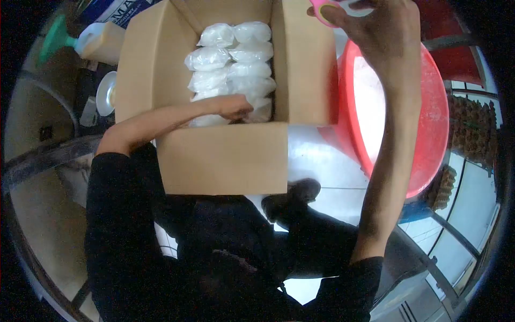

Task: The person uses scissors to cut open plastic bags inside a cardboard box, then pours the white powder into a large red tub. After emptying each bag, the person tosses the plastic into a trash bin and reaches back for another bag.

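Observation:
An open cardboard box (225,161) stands in front of me, holding several clear plastic bags (252,52) of white contents in two columns. My left hand (236,107) reaches in over the near bags, its fingers curled down beside the bag (260,110) at the near right. What those fingers grip, if anything, is hidden. Raised at the upper right, my right hand (381,32) is closed on a pink loop (325,13) with a yellowish inner edge, perhaps a scissors handle. The rest of that item is out of view or hidden by the hand.
To the right stands a large red tub (432,118) with white contents, partly behind my right forearm. Stacked egg trays (472,131) are farther right. A jug (102,43) with tan contents and a round white object (106,93) sit left of the box.

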Motion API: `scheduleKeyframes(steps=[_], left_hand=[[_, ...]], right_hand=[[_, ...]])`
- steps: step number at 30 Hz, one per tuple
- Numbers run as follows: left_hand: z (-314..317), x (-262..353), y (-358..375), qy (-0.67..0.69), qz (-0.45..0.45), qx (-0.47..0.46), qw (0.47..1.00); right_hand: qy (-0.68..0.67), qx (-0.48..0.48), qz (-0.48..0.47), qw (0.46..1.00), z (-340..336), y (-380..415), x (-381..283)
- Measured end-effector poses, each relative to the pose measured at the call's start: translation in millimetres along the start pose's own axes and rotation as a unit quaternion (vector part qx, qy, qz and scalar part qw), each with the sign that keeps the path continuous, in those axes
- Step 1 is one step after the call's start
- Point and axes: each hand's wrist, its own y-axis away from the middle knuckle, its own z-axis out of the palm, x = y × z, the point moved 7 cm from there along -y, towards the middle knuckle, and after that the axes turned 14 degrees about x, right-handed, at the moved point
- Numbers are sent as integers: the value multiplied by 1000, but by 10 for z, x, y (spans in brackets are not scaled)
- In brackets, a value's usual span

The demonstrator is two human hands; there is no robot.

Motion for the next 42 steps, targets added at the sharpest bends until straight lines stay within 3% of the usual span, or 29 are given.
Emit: scheduleKeyframes(steps=[2,3,5,7,9,12,16,18,21,24,27,30,33,36,38,39,42], left_hand=[[-40,-90,-64,4,-158,-53,986],[-2,-241,-63,54,-314,-51,947],[441,-823,-215,-1,-262,-78,962],[602,-907,-353,-48,-218,-55,973],[537,-653,-537,-91,-182,18,979],[567,-650,-556,-118,-171,29,978],[445,-696,-567,-119,-98,-65,986],[95,-253,-636,-168,-27,-24,985],[55,-275,-606,-107,-39,-26,993],[0,-277,-402,-133,-84,-4,988],[14,-199,-454,-189,-63,20,980],[-112,-144,-474,-144,50,-73,986],[-256,-169,-411,-173,-3,-91,981],[-308,-107,-391,-173,-61,-26,983],[-71,-213,-464,-114,-96,8,989],[87,-290,-536,-118,-82,8,990],[485,-524,-748,-202,15,-33,979]], right_hand=[[-3,-6,8,1000,-22,44,-48],[14,-17,8,1000,2,48,-39],[63,-48,17,997,74,65,42],[97,-66,22,993,125,69,33],[105,-54,12,993,131,58,-114],[119,-35,-6,992,132,60,-238],[124,-80,5,989,95,75,-266],[151,-126,11,980,159,112,-207],[155,-240,64,956,313,235,144],[215,-247,-50,944,471,561,284],[259,-340,-1,904,756,742,216],[274,-470,23,839,1150,890,128],[316,-441,-95,835,1490,1021,12],[305,-421,-165,838,1676,1054,9],[354,-493,-129,785,1742,972,-50],[380,-525,-111,754,1758,948,-69],[362,-537,-124,752,1820,1092,-75]])
